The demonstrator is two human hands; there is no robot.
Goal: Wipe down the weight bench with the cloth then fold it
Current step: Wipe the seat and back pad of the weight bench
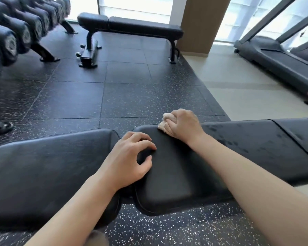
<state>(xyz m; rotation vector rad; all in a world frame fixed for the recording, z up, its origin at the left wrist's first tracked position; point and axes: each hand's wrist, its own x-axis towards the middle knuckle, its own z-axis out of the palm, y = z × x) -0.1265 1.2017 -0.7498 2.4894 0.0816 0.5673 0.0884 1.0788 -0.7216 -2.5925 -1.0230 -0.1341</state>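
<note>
A black padded weight bench (pixel 238 148) runs across the lower half of the head view, split into a left pad and a right pad by a gap. My right hand (pixel 184 124) grips a bunched beige cloth (pixel 164 123) and presses it on the far edge of the right pad. My left hand (pixel 132 157) rests on the near left corner of that same pad, fingers bent with their tips on the vinyl, holding nothing. Damp streaks show on the pad to the right of the cloth.
A second black bench (pixel 132 27) stands farther back on the speckled rubber floor (pixel 96 96). A dumbbell rack (pixel 16 32) lines the far left. A treadmill (pixel 281 59) sits at the right on the pale floor, beside a tan pillar (pixel 201 23).
</note>
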